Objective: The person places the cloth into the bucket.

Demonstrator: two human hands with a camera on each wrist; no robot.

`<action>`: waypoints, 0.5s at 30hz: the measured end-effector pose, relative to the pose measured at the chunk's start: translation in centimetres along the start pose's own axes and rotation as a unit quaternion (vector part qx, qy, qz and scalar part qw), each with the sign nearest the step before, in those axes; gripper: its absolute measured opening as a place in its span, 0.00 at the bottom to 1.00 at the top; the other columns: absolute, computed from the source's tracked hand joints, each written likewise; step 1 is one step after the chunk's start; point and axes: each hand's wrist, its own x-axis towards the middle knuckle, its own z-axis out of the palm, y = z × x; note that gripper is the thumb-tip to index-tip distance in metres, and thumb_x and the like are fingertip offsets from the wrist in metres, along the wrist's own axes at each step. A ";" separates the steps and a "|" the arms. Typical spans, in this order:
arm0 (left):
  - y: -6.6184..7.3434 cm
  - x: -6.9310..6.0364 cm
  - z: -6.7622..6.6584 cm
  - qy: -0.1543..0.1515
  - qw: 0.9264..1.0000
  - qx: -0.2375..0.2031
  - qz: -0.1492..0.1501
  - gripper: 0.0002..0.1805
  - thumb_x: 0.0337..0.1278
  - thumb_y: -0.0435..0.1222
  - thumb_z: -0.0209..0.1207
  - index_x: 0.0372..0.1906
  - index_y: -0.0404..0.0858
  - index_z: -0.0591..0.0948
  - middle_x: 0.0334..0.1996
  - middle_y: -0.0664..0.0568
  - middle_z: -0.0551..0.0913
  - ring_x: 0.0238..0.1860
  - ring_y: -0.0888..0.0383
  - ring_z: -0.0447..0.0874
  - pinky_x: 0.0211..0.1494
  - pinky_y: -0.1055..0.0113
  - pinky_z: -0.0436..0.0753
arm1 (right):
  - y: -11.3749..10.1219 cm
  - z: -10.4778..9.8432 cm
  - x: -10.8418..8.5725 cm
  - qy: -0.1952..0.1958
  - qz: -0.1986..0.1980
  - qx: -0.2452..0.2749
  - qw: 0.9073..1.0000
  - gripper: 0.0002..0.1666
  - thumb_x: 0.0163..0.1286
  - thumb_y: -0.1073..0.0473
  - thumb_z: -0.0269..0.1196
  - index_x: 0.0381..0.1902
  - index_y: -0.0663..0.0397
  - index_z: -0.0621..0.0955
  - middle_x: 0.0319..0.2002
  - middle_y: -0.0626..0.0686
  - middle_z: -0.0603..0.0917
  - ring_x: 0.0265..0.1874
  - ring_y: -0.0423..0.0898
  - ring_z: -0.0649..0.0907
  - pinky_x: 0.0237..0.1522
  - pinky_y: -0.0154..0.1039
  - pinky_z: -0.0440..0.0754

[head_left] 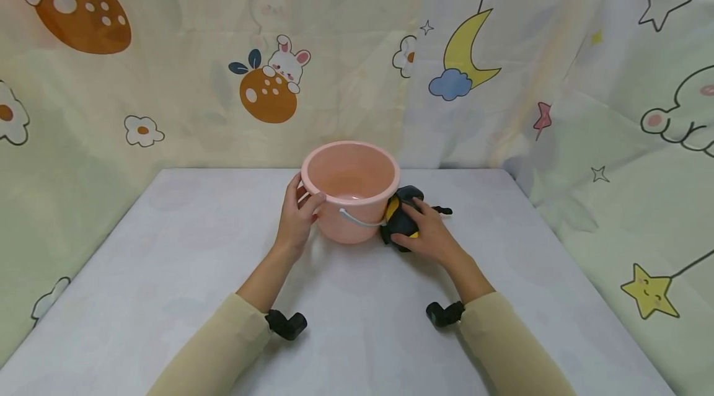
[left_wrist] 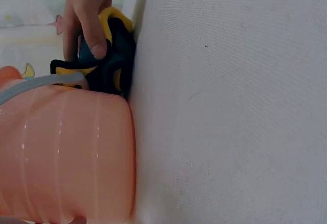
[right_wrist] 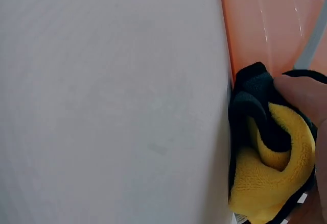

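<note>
A pink plastic bucket (head_left: 350,222) with a pale handle stands upright near the far edge of the table. My left hand (head_left: 295,216) holds its left side just under the rim, thumb toward the front. Against the bucket's right side lies a crumpled dark and yellow cloth (head_left: 398,220), fuzzy on its yellow face in the right wrist view. My right hand (head_left: 428,232) grips this cloth from above, with the thumb (right_wrist: 301,94) pressed on its dark part. The left wrist view shows the cloth touching the table beside the bucket. Some right fingertips are hidden in its folds.
The white-covered table (head_left: 357,334) spreads out in front of the bucket. Behind and to the sides hang printed curtains (head_left: 184,61) with cartoon figures. A small black wrist camera (head_left: 287,325) sits on the left wrist, and another camera (head_left: 444,314) on the right.
</note>
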 end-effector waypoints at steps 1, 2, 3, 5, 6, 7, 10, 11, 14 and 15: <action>-0.1 0.0 0.0 0.000 1.000 -0.001 -0.001 0.42 0.66 0.42 0.59 0.81 0.51 0.56 0.75 0.46 0.65 0.71 0.49 0.68 0.65 0.43 0.70 | 0.0 0.1 0.1 0.004 -0.002 -0.010 1.000 0.48 0.66 0.41 0.68 0.77 0.56 0.68 0.79 0.68 0.55 0.76 0.73 0.57 0.69 0.72 0.61; -0.1 0.0 0.0 0.000 1.000 -0.001 -0.001 0.42 0.66 0.42 0.59 0.81 0.51 0.55 0.75 0.46 0.65 0.71 0.49 0.67 0.65 0.44 0.70 | 0.0 0.2 0.2 0.008 -0.002 -0.022 1.000 0.48 0.66 0.40 0.69 0.76 0.58 0.69 0.79 0.68 0.55 0.76 0.73 0.56 0.70 0.72 0.60; -0.2 0.0 0.0 0.000 1.000 -0.002 -0.002 0.42 0.66 0.42 0.59 0.81 0.51 0.55 0.74 0.46 0.65 0.71 0.49 0.68 0.65 0.44 0.70 | 0.1 0.2 0.2 0.012 -0.004 -0.034 0.999 0.47 0.65 0.40 0.69 0.75 0.59 0.70 0.79 0.68 0.55 0.76 0.74 0.55 0.70 0.72 0.59; -0.2 0.0 0.0 0.000 1.000 -0.001 -0.003 0.42 0.66 0.42 0.59 0.81 0.51 0.55 0.74 0.47 0.65 0.71 0.50 0.68 0.64 0.45 0.70 | 0.0 0.3 0.4 0.022 -0.009 -0.055 0.998 0.46 0.64 0.40 0.70 0.72 0.59 0.73 0.80 0.67 0.54 0.77 0.74 0.53 0.70 0.74 0.57; -0.2 0.1 0.0 0.000 1.000 0.000 -0.003 0.42 0.66 0.42 0.59 0.81 0.52 0.55 0.74 0.47 0.65 0.71 0.50 0.68 0.63 0.46 0.71 | 0.0 0.2 0.5 0.026 -0.013 -0.062 0.998 0.46 0.63 0.39 0.70 0.71 0.59 0.74 0.80 0.67 0.54 0.77 0.74 0.53 0.70 0.75 0.56; -0.2 0.0 0.1 0.001 1.000 0.000 -0.004 0.42 0.65 0.42 0.59 0.81 0.52 0.55 0.74 0.47 0.65 0.71 0.50 0.68 0.63 0.47 0.71 | 0.1 0.2 0.6 0.028 -0.018 -0.068 0.997 0.45 0.63 0.39 0.70 0.70 0.59 0.75 0.80 0.66 0.54 0.77 0.74 0.52 0.69 0.76 0.56; -0.2 0.1 0.1 0.001 1.000 0.000 -0.002 0.42 0.65 0.42 0.60 0.81 0.52 0.55 0.74 0.47 0.65 0.71 0.50 0.68 0.63 0.47 0.71 | 0.1 -0.1 1.0 0.023 -0.033 -0.068 0.997 0.45 0.62 0.40 0.71 0.71 0.57 0.75 0.81 0.64 0.54 0.77 0.75 0.52 0.67 0.78 0.57; -0.2 0.1 0.1 0.001 1.000 0.000 -0.002 0.42 0.65 0.42 0.59 0.81 0.52 0.55 0.74 0.47 0.65 0.71 0.50 0.68 0.63 0.47 0.71 | 0.2 -0.2 1.2 0.019 -0.037 -0.065 0.997 0.45 0.61 0.40 0.71 0.71 0.57 0.75 0.81 0.63 0.55 0.77 0.75 0.52 0.66 0.78 0.57; -0.2 0.0 0.1 0.004 1.000 0.002 -0.002 0.42 0.66 0.42 0.59 0.81 0.52 0.55 0.74 0.46 0.65 0.71 0.50 0.68 0.63 0.47 0.71 | 0.3 -0.5 1.8 -0.002 -0.030 -0.052 0.998 0.49 0.61 0.40 0.71 0.74 0.56 0.71 0.82 0.61 0.54 0.78 0.74 0.50 0.66 0.79 0.56; -0.1 0.0 0.1 0.005 1.000 0.002 -0.002 0.42 0.66 0.42 0.59 0.81 0.52 0.55 0.75 0.45 0.65 0.71 0.50 0.68 0.63 0.47 0.71 | 0.3 -0.5 2.0 -0.008 -0.027 -0.046 0.999 0.50 0.61 0.40 0.71 0.75 0.57 0.70 0.82 0.60 0.54 0.78 0.74 0.50 0.66 0.79 0.56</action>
